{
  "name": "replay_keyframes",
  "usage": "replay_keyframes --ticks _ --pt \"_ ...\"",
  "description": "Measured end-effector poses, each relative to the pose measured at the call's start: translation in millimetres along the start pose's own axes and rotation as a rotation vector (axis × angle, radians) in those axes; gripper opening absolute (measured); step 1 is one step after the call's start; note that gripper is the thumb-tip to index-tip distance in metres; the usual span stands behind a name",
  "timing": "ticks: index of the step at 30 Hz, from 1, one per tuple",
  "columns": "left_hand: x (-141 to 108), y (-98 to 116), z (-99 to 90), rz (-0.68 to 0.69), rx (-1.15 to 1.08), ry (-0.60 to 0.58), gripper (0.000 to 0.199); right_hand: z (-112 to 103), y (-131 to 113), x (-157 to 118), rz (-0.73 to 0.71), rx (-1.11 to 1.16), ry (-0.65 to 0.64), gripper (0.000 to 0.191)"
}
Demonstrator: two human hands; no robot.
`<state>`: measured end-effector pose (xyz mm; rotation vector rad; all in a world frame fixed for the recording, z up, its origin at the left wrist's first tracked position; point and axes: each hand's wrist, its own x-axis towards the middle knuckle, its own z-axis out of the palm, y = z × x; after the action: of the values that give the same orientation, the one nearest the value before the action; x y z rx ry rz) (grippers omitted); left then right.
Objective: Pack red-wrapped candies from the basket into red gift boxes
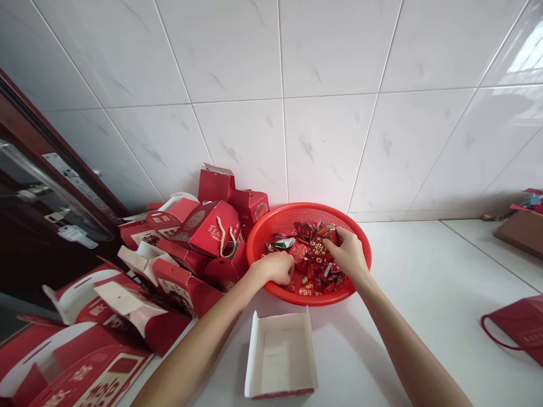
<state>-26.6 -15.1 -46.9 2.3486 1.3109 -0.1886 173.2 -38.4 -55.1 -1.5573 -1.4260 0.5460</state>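
Observation:
A round red plastic basket (362,257) holds many red-wrapped candies (316,268). Inside its left part is my left hand (280,267), fingers curled down among the wrappers; what they hold, if anything, is hidden. My right hand (348,252) reaches in over the right side, thumb and fingers closed on a red candy packet (328,233). An open white-lined box (283,356), with nothing inside, lies on the white surface just in front of the basket.
Many red gift boxes (207,229), some open, crowd the left side. A tiled wall (326,147) rises behind the basket. A red bag (520,328) with a cord handle lies at the right edge, and a brown box (521,232) is farther back.

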Motion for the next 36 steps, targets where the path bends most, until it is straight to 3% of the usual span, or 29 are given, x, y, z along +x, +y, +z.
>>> replay_keyframes --ticks 8,16,18,23,30,36 --pt "3.0 -1.3 0.4 -0.015 0.017 -0.099 0.020 -2.0 -4.0 -0.3 0.075 -0.057 -0.018 0.012" --pt "3.8 -1.8 -1.1 0.057 -0.051 -0.076 0.019 0.5 1.7 0.4 -0.007 0.042 -0.027 0.017" --pt "4.9 -2.5 -2.7 0.121 -0.146 -0.020 0.023 1.1 3.2 0.8 -0.009 0.085 -0.052 0.018" --pt "6.9 -8.1 -2.9 0.253 -0.455 0.303 0.024 2.0 5.5 1.2 -0.054 0.178 -0.144 0.020" --pt "11.1 -15.9 1.4 0.217 -0.794 0.424 0.017 1.5 3.1 -1.7 -0.109 0.182 -0.337 0.026" --pt "9.8 -16.3 0.2 0.254 -0.852 0.468 0.026 -1.0 -3.2 -4.8 -0.165 0.270 -0.448 0.030"
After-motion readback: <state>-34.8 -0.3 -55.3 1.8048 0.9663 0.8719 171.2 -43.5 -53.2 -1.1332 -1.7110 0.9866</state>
